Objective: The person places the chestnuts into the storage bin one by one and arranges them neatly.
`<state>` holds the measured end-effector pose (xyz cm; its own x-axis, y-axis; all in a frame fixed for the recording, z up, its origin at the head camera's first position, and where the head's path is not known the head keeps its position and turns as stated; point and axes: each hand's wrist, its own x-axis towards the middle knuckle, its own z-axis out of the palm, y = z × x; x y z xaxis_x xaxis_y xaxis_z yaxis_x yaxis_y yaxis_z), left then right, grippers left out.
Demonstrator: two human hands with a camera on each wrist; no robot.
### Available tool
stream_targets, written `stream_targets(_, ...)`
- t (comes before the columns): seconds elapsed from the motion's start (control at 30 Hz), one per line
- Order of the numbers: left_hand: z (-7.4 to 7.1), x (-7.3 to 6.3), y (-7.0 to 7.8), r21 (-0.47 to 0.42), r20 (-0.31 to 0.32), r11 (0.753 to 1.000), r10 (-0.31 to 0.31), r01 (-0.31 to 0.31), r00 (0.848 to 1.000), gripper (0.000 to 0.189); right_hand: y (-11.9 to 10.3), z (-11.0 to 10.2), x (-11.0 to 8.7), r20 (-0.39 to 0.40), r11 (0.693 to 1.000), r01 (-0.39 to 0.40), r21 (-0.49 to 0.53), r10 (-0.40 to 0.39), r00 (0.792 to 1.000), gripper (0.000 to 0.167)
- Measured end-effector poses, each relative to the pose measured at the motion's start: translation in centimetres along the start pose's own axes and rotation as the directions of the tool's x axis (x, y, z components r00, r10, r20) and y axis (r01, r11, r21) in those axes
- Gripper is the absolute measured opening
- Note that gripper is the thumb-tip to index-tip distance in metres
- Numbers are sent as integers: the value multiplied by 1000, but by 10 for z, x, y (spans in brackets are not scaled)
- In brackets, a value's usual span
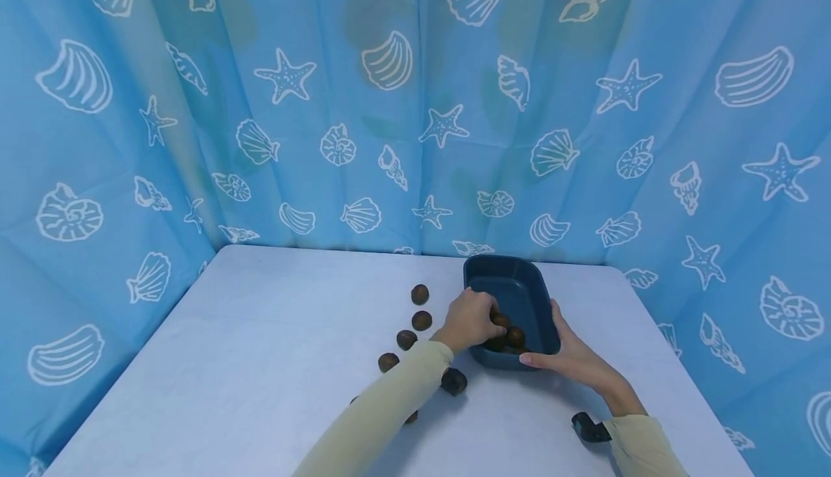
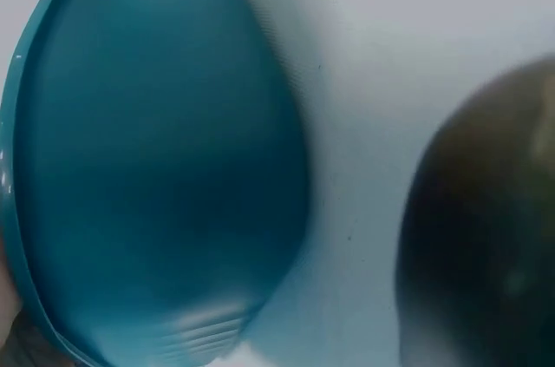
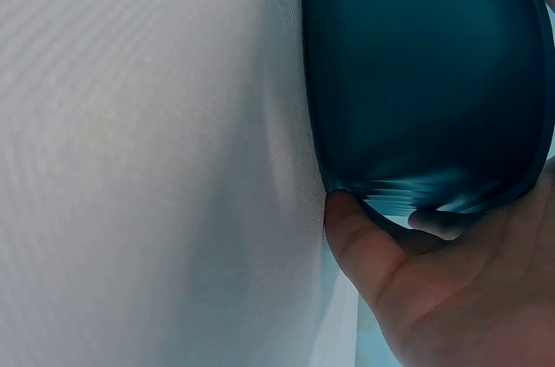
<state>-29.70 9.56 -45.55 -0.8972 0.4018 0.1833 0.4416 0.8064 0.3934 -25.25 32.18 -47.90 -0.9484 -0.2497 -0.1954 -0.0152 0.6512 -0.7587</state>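
Note:
A dark teal rectangular tub [image 1: 519, 286] with rounded corners stands at the back right of the table. My right hand [image 1: 578, 358] grips its near right corner, thumb over the near end and fingers spread up the right side. My left hand [image 1: 470, 318] reaches over the left wall into the tub. Its curled fingers and thumb are around a brown round nut-like ball [image 1: 500, 320]. Another brown ball [image 1: 516, 337] lies beside it in the near part of the tub. In the left wrist view, the tub's outer wall [image 2: 165, 124] hides the fingers.
More brown balls [image 1: 422, 320] lie in a loose line on the white table [image 1: 273, 318], left of the tub; my left forearm partly covers some. One ball [image 2: 486, 237] looms close in the left wrist view. A blue shell-patterned curtain [image 1: 389, 138] encloses the table's back and sides.

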Motion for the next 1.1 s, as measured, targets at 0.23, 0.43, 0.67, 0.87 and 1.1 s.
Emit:
stream_targets(0.23,3,2,2,18,-11,1000,6,-6,1000,21,0,0,-1,-5,1000,6,1,-6,1000,130)
stream_targets(0.43,6,4,4,46,22,999,-17,16,1000,21,1,0,0,-12,1000,16,-3,-16,1000,130)
stream_targets(0.67,5,3,4,8,19,1000,-7,7,1000,22,0,1,0,-10,1000,13,0,-13,1000,130)
stream_targets(0.87,-4,-4,-2,-232,16,972,-38,40,999,31,-1,0,-1,-6,1000,6,-2,-6,1000,129)
stream_targets(1.1,-38,-17,-14,-414,-56,910,-24,-2,998,32,-2,2,-3,-20,1000,15,-20,-15,1000,130)
